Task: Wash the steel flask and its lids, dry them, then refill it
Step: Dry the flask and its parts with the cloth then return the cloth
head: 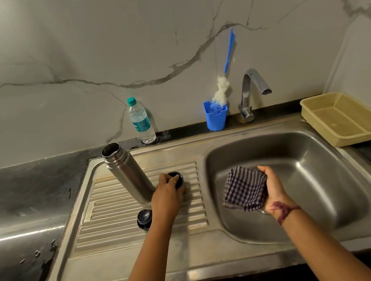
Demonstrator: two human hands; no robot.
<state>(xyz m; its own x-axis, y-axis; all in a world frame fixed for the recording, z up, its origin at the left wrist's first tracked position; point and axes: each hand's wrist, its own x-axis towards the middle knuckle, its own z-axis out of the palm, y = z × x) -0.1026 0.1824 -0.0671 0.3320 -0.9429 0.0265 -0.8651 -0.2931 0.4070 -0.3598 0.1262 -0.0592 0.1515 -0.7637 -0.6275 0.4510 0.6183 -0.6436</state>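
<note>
Nearest the camera, 2 bare forearms reach over the steel sink (pixel 215 260). The right hand (pixel 274 186) holds a folded checked cloth (pixel 245 187) over the basin, fingers curled round its edge, a red thread at the wrist. The left hand (pixel 168 193) is on the ribbed drainboard (pixel 124 217), its grip closing on a dark lid (pixel 176 179) that sits there — whether the lid is lifted yet I cannot tell. A 2nd dark lid (pixel 144 219) lies just beside the left wrist. The steel flask (pixel 127 172) stands upright and open-mouthed on the drainboard, touching or nearly touching the left hand.

Drying looks to be the step in hand. The risks, as I judge them: the left hand or forearm nudges the tall flask and topples it, or sweeps the 2nd lid off the ribs; a wet lid could also slip from the fingers.

Further back on the dark bench (pixel 36 190) stand a water bottle (pixel 141 122), a blue cup (pixel 215 116) with a bottle brush (pixel 221 90), the tap (pixel 252 92) — and a yellow basket (pixel 347 116) at right.
</note>
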